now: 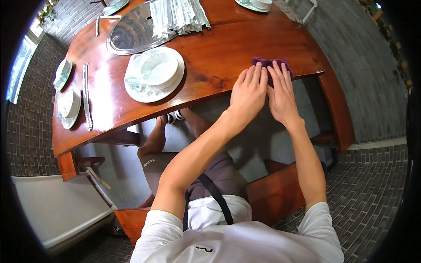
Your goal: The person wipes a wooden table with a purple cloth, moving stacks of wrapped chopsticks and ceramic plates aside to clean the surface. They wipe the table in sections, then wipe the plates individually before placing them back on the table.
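Both my hands lie flat, side by side, on a purple cloth (pixel 270 80) near the front edge of the glossy wooden table (pixel 223 56). My left hand (pixel 250 88) has its fingertips on the left part of the cloth. On the right part rest the fingers of my right hand (pixel 282 90), which are extended too. Neither hand visibly grips the cloth, and most of it is hidden under the fingers. To the left of my hands, a white bowl (pixel 161 67) in clear wrap sits on a patterned plate (pixel 148 95).
A pile of paper-wrapped chopsticks (pixel 179 16) lies partly over an oval metal tray (pixel 126 36). Further wrapped tableware sets (pixel 69 105) stand along the table's left end, beside a long wrapped packet (pixel 86 95). Another set (pixel 256 5) is at the far edge. Wooden benches (pixel 276 190) flank the table.
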Demonstrator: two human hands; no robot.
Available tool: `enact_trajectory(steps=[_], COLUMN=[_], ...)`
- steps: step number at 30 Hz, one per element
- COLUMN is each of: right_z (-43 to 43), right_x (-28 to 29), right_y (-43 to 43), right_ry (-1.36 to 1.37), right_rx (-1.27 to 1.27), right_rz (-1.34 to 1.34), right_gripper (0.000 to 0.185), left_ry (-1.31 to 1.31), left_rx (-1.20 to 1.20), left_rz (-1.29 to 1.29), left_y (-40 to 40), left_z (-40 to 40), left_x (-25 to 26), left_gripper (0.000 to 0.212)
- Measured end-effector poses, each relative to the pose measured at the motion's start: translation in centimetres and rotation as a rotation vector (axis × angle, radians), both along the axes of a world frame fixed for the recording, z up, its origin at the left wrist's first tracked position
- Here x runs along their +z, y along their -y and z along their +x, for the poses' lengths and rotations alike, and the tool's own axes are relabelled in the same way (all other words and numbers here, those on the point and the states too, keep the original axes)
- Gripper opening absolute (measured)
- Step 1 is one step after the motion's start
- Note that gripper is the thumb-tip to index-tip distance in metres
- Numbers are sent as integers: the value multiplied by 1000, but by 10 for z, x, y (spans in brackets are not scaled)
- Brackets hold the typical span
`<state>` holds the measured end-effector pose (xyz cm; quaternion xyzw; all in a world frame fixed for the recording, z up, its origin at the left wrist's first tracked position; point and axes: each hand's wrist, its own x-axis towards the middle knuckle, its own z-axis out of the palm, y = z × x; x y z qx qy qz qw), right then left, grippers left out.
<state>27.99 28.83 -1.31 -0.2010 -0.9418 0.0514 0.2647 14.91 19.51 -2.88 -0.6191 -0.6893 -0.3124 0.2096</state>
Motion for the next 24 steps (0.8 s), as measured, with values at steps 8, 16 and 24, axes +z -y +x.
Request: enact_trajectory(steps=[8, 16, 24], right_z=[-43, -87, -100], right_x=[19, 18, 8], right_y=[29, 81, 111], right_ry=[120, 53, -83], right_rx=[168, 283, 326], right_rz=[-50, 2, -10], right_gripper=[55, 57, 50], left_ry=[13, 67, 55], left_rx=[115, 125, 146], left_rz=[-21, -71, -112], left_y=[60, 132, 169], left_z=[-33, -59, -59], left_x=[5, 7, 13], left_gripper=[49, 54, 58])
